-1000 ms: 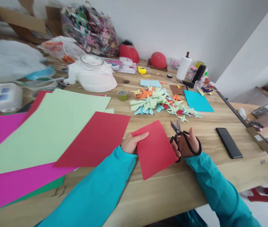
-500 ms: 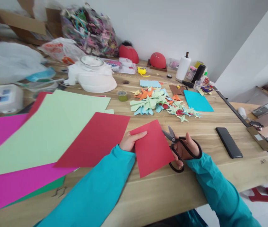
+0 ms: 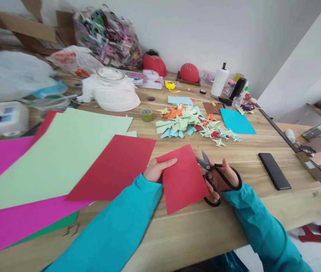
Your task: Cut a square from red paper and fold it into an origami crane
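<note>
Between thumb and fingers, my left hand [image 3: 157, 169] pinches a red sheet of paper [image 3: 182, 185] by its upper left side, the thumb lying on top. My right hand [image 3: 221, 179] has its fingers through the black handles of a pair of scissors [image 3: 205, 162]. The blades are apart and sit at the right edge of the held sheet; whether they touch it I cannot tell. A larger red sheet [image 3: 120, 166] lies to the left of my left hand, partly over a pale green sheet [image 3: 72, 151].
Magenta sheets [image 3: 36, 223] spread at the left. Folded paper pieces [image 3: 181, 122] are heaped beyond my hands, beside a turquoise sheet [image 3: 238, 121] and a tape roll [image 3: 146, 115]. A black phone [image 3: 274, 171] lies at the right. Bags and a white cap [image 3: 115, 94] stand behind.
The held red sheet has shifted very slightly down and right under my left hand. The right hand and the scissors look almost unmoved, blades still apart.
</note>
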Action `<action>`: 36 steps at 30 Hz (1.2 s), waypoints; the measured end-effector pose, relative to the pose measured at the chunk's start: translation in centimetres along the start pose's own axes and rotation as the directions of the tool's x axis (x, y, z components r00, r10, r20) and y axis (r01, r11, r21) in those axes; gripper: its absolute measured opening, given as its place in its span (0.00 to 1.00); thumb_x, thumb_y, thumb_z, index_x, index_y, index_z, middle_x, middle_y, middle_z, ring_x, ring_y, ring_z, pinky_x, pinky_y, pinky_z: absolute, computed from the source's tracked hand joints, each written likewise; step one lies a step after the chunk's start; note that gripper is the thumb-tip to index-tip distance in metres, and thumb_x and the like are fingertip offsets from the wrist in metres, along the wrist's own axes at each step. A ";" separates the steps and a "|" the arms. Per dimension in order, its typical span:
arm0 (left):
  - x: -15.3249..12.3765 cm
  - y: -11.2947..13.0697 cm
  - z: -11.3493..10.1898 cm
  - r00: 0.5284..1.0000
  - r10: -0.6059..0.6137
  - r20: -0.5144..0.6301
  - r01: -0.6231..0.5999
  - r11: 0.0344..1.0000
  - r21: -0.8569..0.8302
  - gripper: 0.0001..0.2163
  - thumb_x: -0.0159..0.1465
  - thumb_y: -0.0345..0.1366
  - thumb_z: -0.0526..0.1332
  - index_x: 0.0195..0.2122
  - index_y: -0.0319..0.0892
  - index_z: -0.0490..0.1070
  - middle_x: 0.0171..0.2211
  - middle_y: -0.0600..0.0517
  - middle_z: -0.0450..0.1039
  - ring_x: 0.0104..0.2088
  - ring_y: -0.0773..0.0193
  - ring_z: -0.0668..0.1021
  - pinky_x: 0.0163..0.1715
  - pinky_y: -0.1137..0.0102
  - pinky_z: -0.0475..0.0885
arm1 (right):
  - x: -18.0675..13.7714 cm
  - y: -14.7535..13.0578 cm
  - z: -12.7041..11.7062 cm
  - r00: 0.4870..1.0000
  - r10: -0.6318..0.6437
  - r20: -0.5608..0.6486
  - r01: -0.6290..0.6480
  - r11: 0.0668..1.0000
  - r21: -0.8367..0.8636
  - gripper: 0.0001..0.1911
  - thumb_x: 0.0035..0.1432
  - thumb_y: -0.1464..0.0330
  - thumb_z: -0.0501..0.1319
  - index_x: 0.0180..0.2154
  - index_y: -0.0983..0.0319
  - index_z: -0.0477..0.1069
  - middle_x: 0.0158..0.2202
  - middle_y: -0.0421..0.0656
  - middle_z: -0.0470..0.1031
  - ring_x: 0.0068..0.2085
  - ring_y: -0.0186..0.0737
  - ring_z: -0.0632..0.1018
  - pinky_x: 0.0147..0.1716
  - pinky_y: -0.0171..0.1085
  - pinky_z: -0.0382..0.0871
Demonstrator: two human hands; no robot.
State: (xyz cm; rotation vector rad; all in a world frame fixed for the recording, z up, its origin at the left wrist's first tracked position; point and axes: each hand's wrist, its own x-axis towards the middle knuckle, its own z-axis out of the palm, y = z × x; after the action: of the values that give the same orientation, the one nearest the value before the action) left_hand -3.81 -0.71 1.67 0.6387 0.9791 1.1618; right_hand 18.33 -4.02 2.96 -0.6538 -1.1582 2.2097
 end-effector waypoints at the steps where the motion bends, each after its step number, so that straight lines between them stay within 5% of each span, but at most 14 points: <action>1: 0.0 0.0 0.0 1.000 -0.003 -0.001 0.003 1.000 -0.003 0.18 0.37 0.37 0.74 0.29 0.36 0.78 0.29 0.45 0.79 0.34 0.48 0.80 0.39 0.58 0.75 | 0.0 0.0 0.0 1.000 -0.005 0.011 0.005 1.000 0.001 0.45 0.52 0.40 0.24 0.59 0.61 0.48 0.21 0.39 0.70 0.12 0.33 0.67 0.12 0.31 0.61; 14: 0.1 0.3 -0.1 1.000 -0.012 -0.014 0.012 1.000 0.007 0.16 0.37 0.37 0.74 0.28 0.37 0.77 0.28 0.45 0.79 0.32 0.49 0.80 0.37 0.60 0.76 | -0.1 -0.2 -0.2 0.997 0.054 -0.056 -0.054 0.999 -0.003 0.44 0.53 0.41 0.22 0.54 0.59 0.56 0.21 0.37 0.69 0.12 0.30 0.64 0.13 0.30 0.60; 36: -0.1 0.1 -0.4 0.994 -0.064 0.087 0.054 0.992 0.116 0.19 0.36 0.38 0.74 0.31 0.37 0.78 0.30 0.43 0.79 0.32 0.47 0.80 0.36 0.58 0.76 | -0.1 0.2 -0.6 0.992 -0.034 0.119 0.028 0.998 0.058 0.38 0.58 0.43 0.30 0.57 0.59 0.52 0.24 0.40 0.72 0.14 0.32 0.68 0.14 0.30 0.61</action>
State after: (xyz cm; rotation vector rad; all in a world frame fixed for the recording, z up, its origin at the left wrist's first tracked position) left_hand -4.25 -0.80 1.56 0.7421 0.9853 1.0217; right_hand 18.77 -3.83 2.48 -0.4824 -1.1526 2.2728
